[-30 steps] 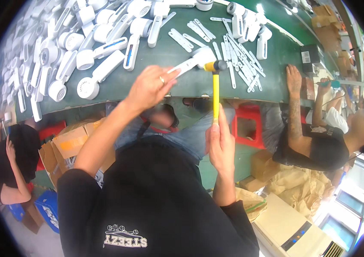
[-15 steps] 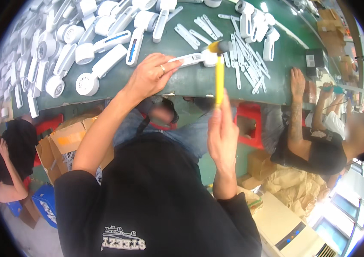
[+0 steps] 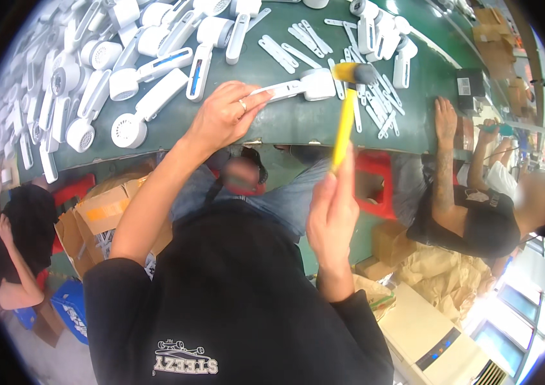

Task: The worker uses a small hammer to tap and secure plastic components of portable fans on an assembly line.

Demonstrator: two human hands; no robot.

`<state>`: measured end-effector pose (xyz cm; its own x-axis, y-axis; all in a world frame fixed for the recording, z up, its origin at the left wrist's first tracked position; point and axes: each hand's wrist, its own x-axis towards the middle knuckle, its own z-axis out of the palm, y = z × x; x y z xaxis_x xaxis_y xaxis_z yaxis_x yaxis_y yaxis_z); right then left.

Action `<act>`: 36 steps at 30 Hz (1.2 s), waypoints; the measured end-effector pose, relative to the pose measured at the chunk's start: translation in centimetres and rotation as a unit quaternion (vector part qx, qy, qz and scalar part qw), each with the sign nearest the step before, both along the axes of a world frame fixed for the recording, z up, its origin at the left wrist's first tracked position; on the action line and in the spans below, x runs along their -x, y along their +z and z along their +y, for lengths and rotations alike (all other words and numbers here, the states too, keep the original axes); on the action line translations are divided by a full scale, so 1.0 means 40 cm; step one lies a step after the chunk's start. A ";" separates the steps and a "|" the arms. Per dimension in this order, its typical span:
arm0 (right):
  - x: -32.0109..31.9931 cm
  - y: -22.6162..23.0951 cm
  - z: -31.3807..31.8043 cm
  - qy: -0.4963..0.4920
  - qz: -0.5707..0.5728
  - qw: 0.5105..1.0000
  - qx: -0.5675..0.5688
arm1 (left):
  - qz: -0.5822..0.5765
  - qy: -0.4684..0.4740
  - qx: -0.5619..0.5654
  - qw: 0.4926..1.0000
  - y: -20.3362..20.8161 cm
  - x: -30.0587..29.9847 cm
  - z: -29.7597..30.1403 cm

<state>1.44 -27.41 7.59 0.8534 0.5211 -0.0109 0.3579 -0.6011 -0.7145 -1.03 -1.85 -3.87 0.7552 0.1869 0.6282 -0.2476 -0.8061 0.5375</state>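
My left hand (image 3: 224, 117) is closed around the handle end of a white handheld device (image 3: 317, 85) with a round, drum-shaped head, which lies on the green table (image 3: 221, 131) pointing right. My right hand (image 3: 333, 221) grips a hammer (image 3: 344, 125) by its yellow handle. The hammer's yellow and black head is just right of the device's round head, seemingly above the table; I cannot tell whether it touches anything. Loose long white strips (image 3: 381, 106) lie beyond and to the right of the hammer.
Many similar white devices (image 3: 130, 130), some with blue strips in their handles, are heaped at the left and back. Another group (image 3: 378, 32) stands at the back right. Co-workers sit on both sides; one's forearm (image 3: 444, 154) rests on the table. Below is an open carton (image 3: 102, 212).
The hammer has shifted right and tilted to the right, uncovering more of the device's round head. My left hand and the device have stayed nearly in place.
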 end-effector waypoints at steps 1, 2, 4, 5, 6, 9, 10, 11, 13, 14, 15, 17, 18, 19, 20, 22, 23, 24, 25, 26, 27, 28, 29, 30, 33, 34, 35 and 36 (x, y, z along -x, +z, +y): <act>0.020 0.010 -0.005 -0.017 -0.013 0.999 -0.049 | -0.002 0.002 0.003 1.000 0.005 -0.001 -0.002; 0.035 0.023 0.003 -0.044 -0.012 0.997 -0.066 | -0.002 0.000 0.003 1.000 0.005 -0.005 -0.004; 0.046 -0.002 0.014 -0.064 0.017 0.995 -0.074 | -0.002 0.000 0.006 1.000 0.004 -0.013 -0.008; -0.002 -0.101 0.037 0.015 -0.246 0.967 -0.060 | -0.001 -0.006 0.003 1.000 0.009 -0.013 -0.012; 0.009 -0.100 0.056 0.015 -0.023 0.996 0.090 | 0.000 0.005 -0.003 1.000 0.009 -0.008 -0.008; 0.018 -0.026 0.036 0.012 0.025 0.997 0.070 | -0.001 0.021 -0.010 1.000 -0.001 -0.003 0.003; 0.024 -0.004 0.040 -0.007 0.013 1.000 0.024 | -0.002 0.022 -0.008 1.000 -0.003 0.003 0.001; 0.033 -0.002 0.032 -0.030 -0.005 1.000 -0.010 | 0.008 0.010 -0.003 1.000 0.004 0.003 -0.004; 0.045 -0.034 0.037 -0.074 -0.061 0.994 -0.044 | 0.002 0.005 0.000 1.000 0.004 -0.013 -0.005; 0.032 -0.083 0.047 -0.040 -0.048 0.998 0.014 | 0.002 0.003 0.001 1.000 0.002 -0.015 -0.006; 0.018 -0.106 0.065 -0.006 -0.036 0.997 0.074 | 0.002 0.002 0.002 1.000 0.001 -0.011 -0.005; 0.002 -0.060 0.059 -0.006 0.009 0.994 0.104 | 0.018 -0.001 0.001 1.000 0.001 -0.003 0.003; 0.008 -0.023 0.042 -0.002 0.012 0.993 0.114 | 0.019 -0.001 0.002 1.000 0.002 0.004 0.000; 0.013 -0.015 0.038 -0.004 -0.033 0.998 0.044 | 0.023 0.000 0.009 1.000 0.005 0.012 -0.002; 0.018 -0.002 0.031 -0.001 -0.047 0.999 0.006 | 0.024 0.003 0.015 1.000 0.006 0.008 -0.003; 0.022 0.004 0.030 -0.008 -0.033 0.998 -0.043 | 0.017 0.007 0.017 1.000 0.006 -0.002 -0.001; 0.014 -0.019 0.037 -0.002 -0.011 1.000 -0.008 | 0.012 0.007 0.017 1.000 0.007 -0.007 -0.003; -0.003 -0.050 0.050 0.005 0.011 1.000 0.029 | 0.010 0.005 0.018 1.000 0.010 -0.009 -0.004; -0.022 -0.069 0.062 0.011 0.035 0.989 0.144 | 0.012 -0.001 0.017 1.000 0.011 -0.010 -0.005; -0.022 -0.053 0.057 0.012 0.049 0.991 0.121 | 0.017 -0.002 0.016 1.000 0.008 -0.005 0.001; -0.023 -0.020 0.045 0.015 0.064 0.993 0.099 | 0.018 0.001 0.016 1.000 0.006 -0.003 0.003; -0.024 0.022 0.046 0.014 0.083 0.991 0.099 | 0.016 0.000 0.018 1.000 0.005 -0.002 0.005; -0.008 0.039 0.030 0.013 0.050 0.998 0.044 | 0.011 -0.005 0.022 1.000 0.010 -0.004 0.002; 0.004 0.047 0.018 0.018 0.019 1.000 -0.013 | 0.011 -0.002 0.021 1.000 0.004 -0.001 0.008; 0.026 0.069 -0.013 0.022 0.021 0.997 -0.064 | 0.032 -0.013 0.021 0.999 0.004 0.007 0.016; 0.029 0.067 -0.017 0.033 0.018 0.998 -0.049 | 0.069 0.009 0.086 0.994 0.011 0.007 0.004; 0.031 0.045 -0.015 0.040 0.013 0.998 -0.044 | 0.106 0.030 0.149 0.983 0.018 0.007 -0.006; 0.031 0.008 -0.007 0.047 0.010 0.998 -0.038 | 0.126 0.024 0.129 0.983 0.008 0.007 0.000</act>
